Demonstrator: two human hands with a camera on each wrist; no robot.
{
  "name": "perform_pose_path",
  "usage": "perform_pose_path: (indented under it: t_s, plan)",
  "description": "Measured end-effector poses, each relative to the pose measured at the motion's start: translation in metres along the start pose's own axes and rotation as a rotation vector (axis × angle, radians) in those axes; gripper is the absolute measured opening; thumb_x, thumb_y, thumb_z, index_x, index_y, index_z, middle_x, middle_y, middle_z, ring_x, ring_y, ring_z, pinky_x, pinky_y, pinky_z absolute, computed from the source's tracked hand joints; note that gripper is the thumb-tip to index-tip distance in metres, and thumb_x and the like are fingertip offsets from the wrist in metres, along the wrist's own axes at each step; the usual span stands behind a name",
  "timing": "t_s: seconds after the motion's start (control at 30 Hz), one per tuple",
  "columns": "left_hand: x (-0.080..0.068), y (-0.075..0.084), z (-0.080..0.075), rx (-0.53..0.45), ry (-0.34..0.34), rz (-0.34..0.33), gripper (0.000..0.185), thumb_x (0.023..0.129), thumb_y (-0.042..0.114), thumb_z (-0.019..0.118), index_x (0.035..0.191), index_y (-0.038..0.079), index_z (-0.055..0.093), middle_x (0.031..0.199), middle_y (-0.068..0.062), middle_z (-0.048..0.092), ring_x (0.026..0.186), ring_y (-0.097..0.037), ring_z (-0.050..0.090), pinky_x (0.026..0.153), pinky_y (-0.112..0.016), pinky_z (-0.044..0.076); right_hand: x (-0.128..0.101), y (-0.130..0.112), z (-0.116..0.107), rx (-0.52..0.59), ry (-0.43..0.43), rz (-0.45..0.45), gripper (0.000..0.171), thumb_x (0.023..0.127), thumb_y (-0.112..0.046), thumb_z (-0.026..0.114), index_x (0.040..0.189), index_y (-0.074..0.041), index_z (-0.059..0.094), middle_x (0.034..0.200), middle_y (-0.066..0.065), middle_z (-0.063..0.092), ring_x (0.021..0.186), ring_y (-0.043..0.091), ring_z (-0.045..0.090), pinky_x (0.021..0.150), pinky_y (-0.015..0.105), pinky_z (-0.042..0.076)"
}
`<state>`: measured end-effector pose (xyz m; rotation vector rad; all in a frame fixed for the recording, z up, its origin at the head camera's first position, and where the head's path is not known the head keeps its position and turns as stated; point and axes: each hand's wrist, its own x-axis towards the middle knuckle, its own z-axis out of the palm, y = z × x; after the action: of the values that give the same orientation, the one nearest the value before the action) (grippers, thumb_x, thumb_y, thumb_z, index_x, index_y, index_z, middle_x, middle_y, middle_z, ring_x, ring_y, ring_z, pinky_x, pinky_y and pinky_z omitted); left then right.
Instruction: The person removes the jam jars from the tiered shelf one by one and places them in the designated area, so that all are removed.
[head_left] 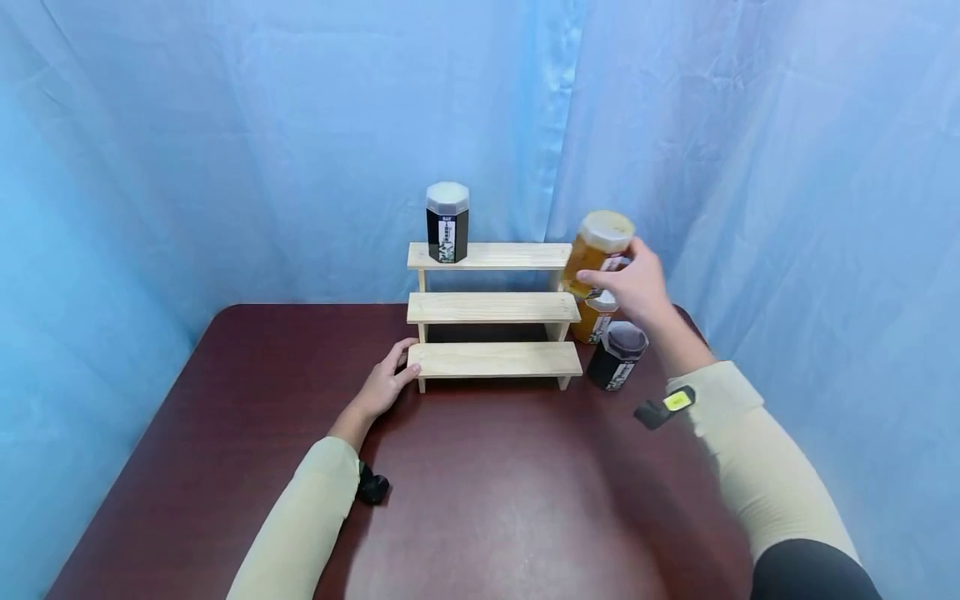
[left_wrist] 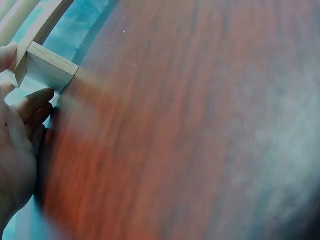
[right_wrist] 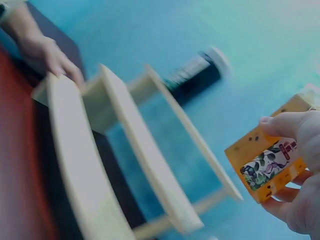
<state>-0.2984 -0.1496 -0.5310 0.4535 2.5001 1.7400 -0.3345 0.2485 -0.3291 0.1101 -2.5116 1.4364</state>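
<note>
My right hand (head_left: 633,279) holds an orange-amber octagonal jar (head_left: 588,265) with a pale lid, raised beside the top right end of a three-step wooden stand (head_left: 495,360). Thumb and fingers wrap its sides in the right wrist view, where the jar's floral label (right_wrist: 267,165) shows. At the stand's left end, my left hand (head_left: 384,383) grips the lowest step, its thumb over the board and the other fingers lower down by the leg (left_wrist: 52,65). A dark jar (head_left: 447,229) with a whitish lid stands upright on the top step, toward the left.
Right of the stand, another amber jar (head_left: 596,321) is on the table, partly hidden by the raised one. A dark jar (head_left: 618,357) stands just in front of it. The dark red-brown table (head_left: 480,492) meets pale blue curtains (head_left: 315,150) behind and at the sides.
</note>
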Motion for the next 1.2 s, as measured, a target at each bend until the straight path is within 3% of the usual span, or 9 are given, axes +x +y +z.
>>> perform_pose_path:
  t_s: [0.23,0.43,0.67,0.93,1.2]
  plan:
    - [-0.003,-0.003,-0.002,-0.007,0.016,0.003,0.055,0.107,0.022,0.053,0.156,0.010,0.032,0.147,-0.025,0.049,0.127,-0.038,0.055,0.106,-0.054,0.035,0.018,0.024,-0.053,-0.023,0.047,0.047,0.082,0.081,-0.025,0.088,0.147,-0.006,0.045,0.140,0.013,0.052,0.126,0.027,0.049,0.105,0.044,0.041]
    - [-0.009,0.004,-0.006,-0.005,0.007,-0.003,0.056,0.107,0.019,0.053,0.156,0.005,0.030,0.146,-0.028,0.048,0.127,-0.042,0.053,0.107,-0.057,0.033,0.020,0.054,-0.072,-0.106,0.047,0.130,0.091,0.085,-0.034,0.084,0.156,-0.008,0.033,0.152,0.017,0.043,0.136,0.034,0.041,0.110,0.052,0.036]
    - [-0.028,0.044,-0.013,0.008,0.002,0.030,0.053,0.105,0.008,0.054,0.152,-0.005,0.033,0.140,-0.031,0.053,0.122,-0.042,0.057,0.106,-0.056,0.034,0.026,0.095,-0.071,-0.103,0.092,0.175,0.091,0.084,-0.028,0.085,0.154,-0.003,0.033,0.151,0.021,0.043,0.136,0.036,0.042,0.110,0.050,0.036]
    - [-0.039,0.049,-0.011,-0.010,-0.013,0.020,0.053,0.105,0.010,0.054,0.152,-0.004,0.034,0.141,-0.031,0.052,0.123,-0.044,0.055,0.107,-0.059,0.033,0.016,0.145,-0.062,-0.084,0.076,0.250,0.090,0.084,-0.024,0.085,0.155,-0.002,0.033,0.152,0.022,0.043,0.137,0.039,0.042,0.110,0.052,0.036]
    - [-0.045,0.049,-0.011,0.011,-0.021,0.033,0.054,0.105,0.009,0.053,0.152,-0.007,0.032,0.140,-0.034,0.051,0.125,-0.047,0.053,0.108,-0.063,0.030,0.002,0.180,-0.043,-0.095,0.124,0.307,0.080,0.085,-0.016,0.083,0.150,0.002,0.039,0.146,0.025,0.048,0.131,0.037,0.046,0.108,0.049,0.038]
